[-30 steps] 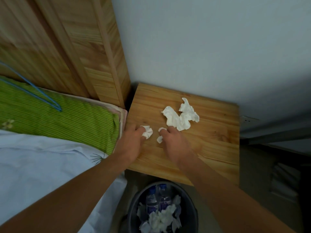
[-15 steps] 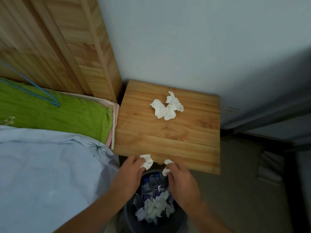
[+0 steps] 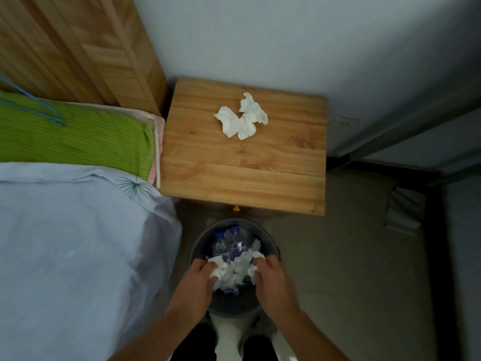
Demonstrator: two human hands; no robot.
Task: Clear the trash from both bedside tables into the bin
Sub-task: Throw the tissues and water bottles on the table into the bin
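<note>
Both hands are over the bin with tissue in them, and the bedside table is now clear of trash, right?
Not quite. The head view shows both the left hand and right hand over the bin gripping tissue, but the bedside table is not clear: a crumpled white tissue lies near its back edge.

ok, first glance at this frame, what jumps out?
The white crumpled tissues lying toward the back of the wooden bedside table. Then the two hands over the dark bin on the floor in front of it: left hand and right hand each pinch a tissue wad above bottles and paper already inside.
</note>
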